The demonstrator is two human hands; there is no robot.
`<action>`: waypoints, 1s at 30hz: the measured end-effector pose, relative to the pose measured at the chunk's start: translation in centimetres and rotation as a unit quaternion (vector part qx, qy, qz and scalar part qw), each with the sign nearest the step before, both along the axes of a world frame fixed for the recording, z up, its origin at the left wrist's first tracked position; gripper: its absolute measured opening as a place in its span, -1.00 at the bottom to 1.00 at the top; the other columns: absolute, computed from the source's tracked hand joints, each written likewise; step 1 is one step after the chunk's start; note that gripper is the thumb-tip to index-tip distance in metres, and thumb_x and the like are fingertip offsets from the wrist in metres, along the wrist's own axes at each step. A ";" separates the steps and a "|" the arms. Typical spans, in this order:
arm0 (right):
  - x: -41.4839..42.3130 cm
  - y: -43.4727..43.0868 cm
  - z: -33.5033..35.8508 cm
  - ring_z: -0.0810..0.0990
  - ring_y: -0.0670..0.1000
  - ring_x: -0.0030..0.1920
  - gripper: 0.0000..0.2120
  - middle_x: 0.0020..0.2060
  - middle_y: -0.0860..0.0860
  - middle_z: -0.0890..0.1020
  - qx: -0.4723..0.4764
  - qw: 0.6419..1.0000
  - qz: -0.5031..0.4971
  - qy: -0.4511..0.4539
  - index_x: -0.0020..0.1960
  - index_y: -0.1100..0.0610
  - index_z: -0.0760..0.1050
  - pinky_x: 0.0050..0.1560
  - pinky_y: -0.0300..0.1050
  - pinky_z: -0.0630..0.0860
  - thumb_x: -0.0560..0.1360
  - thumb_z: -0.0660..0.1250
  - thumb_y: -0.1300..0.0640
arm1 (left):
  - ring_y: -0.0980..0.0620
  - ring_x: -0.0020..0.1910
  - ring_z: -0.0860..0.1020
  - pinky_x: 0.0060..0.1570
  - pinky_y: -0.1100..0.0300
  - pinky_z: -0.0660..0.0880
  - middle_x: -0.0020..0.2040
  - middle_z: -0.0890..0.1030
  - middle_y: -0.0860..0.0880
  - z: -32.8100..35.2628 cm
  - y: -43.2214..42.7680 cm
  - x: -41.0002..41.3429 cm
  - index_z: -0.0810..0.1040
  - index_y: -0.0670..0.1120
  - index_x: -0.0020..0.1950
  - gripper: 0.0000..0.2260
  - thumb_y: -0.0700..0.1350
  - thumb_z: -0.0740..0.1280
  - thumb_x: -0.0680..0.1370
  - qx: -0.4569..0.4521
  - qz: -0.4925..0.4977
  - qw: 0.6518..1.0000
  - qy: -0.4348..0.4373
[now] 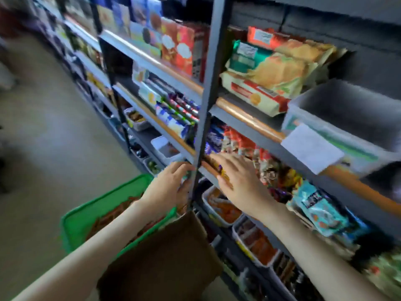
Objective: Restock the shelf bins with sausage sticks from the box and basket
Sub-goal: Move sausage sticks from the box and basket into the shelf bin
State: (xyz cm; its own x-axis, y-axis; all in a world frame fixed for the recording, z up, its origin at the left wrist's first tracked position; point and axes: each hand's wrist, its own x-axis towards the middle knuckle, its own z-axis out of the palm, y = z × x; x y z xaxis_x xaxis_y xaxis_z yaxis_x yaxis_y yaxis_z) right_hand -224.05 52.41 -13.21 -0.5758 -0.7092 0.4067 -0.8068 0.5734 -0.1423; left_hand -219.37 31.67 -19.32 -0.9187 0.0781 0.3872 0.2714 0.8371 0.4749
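Head view showed the right hand spread flat over colourful foil packets, the left hand unclear in grip. Reddish sausage sticks lay in the near-left green plastic basket. A careless reach could dislodge packets.

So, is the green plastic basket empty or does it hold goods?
Not empty: reddish-brown stick packs lie inside the green plastic basket; the person's left forearm hides part of it.

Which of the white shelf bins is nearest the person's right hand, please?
The bin of orange packets directly below the right hand, just right of the dark upright; its neighbour with darker red packs sits farther along.
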 end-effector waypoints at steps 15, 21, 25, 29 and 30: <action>-8.2 -21.9 -27.6 0.17 0.02 0.45 -0.42 0.45 0.01 0.22 0.258 0.917 0.173 -0.249 0.54 0.07 -0.01 0.41 -0.11 0.15 0.61 0.16 0.08 | -0.17 0.17 0.48 0.13 -0.02 0.47 0.23 0.48 -0.15 -23.4 -16.0 11.7 0.40 -0.13 0.38 -0.57 -0.11 0.32 0.51 0.073 0.433 0.826 -0.355; -11.0 -30.2 -42.2 -0.08 0.06 0.53 -0.03 0.54 0.02 -0.06 0.388 0.860 0.298 -0.146 0.53 0.06 -0.32 0.48 0.01 -0.06 0.46 0.37 0.05 | -0.15 0.43 0.21 0.39 -0.02 0.28 0.48 0.20 -0.12 -35.6 -17.7 6.5 0.10 0.08 0.54 -0.30 0.09 0.34 0.47 0.144 0.407 0.771 -0.468; -10.5 -34.2 -49.7 -0.20 0.06 0.53 -0.04 0.54 0.02 -0.13 0.419 0.816 0.395 -0.049 0.52 0.04 -0.34 0.48 0.08 -0.22 0.45 0.32 0.23 | -0.23 0.39 0.22 0.38 -0.03 0.21 0.41 0.22 -0.24 -42.5 -19.5 2.8 -0.05 -0.18 0.54 -0.05 0.19 0.42 0.40 0.146 0.437 0.707 -0.537; -9.5 -36.1 -53.1 0.03 0.11 0.49 -0.10 0.48 0.08 0.10 0.424 0.809 0.407 -0.005 0.54 0.08 -0.11 0.45 0.08 -0.02 0.40 0.39 0.18 | -0.26 0.40 0.14 0.40 -0.04 0.15 0.42 0.10 -0.31 -45.6 -20.7 1.0 -0.02 -0.30 0.48 0.06 0.25 0.48 0.31 0.080 0.438 0.683 -0.579; -9.6 -36.4 -53.2 0.11 0.13 0.45 -0.13 0.44 0.08 0.16 0.417 0.809 0.414 0.010 0.53 0.07 -0.06 0.41 0.08 0.07 0.39 0.40 0.17 | -0.26 0.40 0.14 0.39 -0.05 0.17 0.42 0.10 -0.31 -46.0 -21.1 0.9 0.02 -0.30 0.47 0.04 0.23 0.49 0.30 0.067 0.434 0.683 -0.584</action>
